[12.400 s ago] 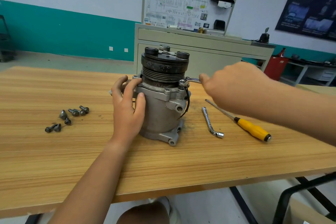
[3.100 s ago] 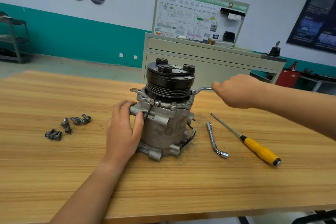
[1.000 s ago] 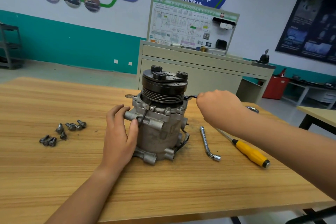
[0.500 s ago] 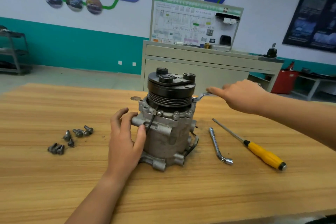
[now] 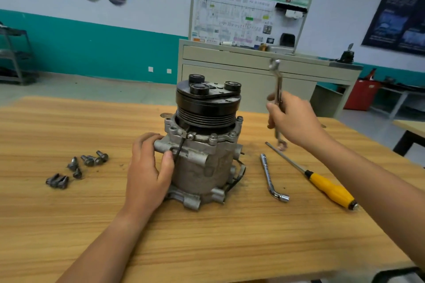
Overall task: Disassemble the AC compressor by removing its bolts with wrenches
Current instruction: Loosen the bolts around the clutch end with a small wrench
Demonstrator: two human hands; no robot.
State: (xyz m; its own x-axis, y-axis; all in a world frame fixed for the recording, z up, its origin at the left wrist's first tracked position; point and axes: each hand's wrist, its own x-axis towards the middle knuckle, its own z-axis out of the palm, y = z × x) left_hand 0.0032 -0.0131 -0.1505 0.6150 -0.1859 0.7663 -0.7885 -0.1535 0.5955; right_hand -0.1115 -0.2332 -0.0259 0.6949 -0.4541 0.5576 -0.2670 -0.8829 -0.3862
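Right hand (image 5: 296, 119): fingers wrapped round the shank of the wrench (image 5: 278, 82). The tool stands nearly upright in the air, off every fastener and to the right of the compressor (image 5: 202, 167).

Left hand (image 5: 147, 167): fingers curled round a lug on the left side of the housing, thumb on the front face, steadying the unit. The compressor stands on end at mid-table with the black pulley (image 5: 207, 103) uppermost.

Progress, as I read it from the head view:
1. Done: several loose bolts (image 5: 78, 167) lie in a cluster on the table, well to the left of the unit. I judge these to be out of the compressor.
2. Left: at least three bolt heads (image 5: 213, 138) are seated in the upper flange just below the pulley. No cover or housing section is separated yet.
3. I cannot tell whether the seated bolts are slack or tight, nor what is on the far side.
4. My estimate: partway through, with the flange bolts and the split of the housing outstanding.

Surface: a wood-grain table (image 5: 207, 248). An L-shaped socket wrench (image 5: 270, 177) and a yellow-handled screwdriver (image 5: 328, 188) lie right of the unit, near each other but apart.

Room: a workshop with a white-over-teal wall. A grey cabinet (image 5: 253, 69) carries a wiring display board (image 5: 248, 18). A metal shelf (image 5: 13, 53) stands at far left, a dark poster (image 5: 400, 14) hangs at right.
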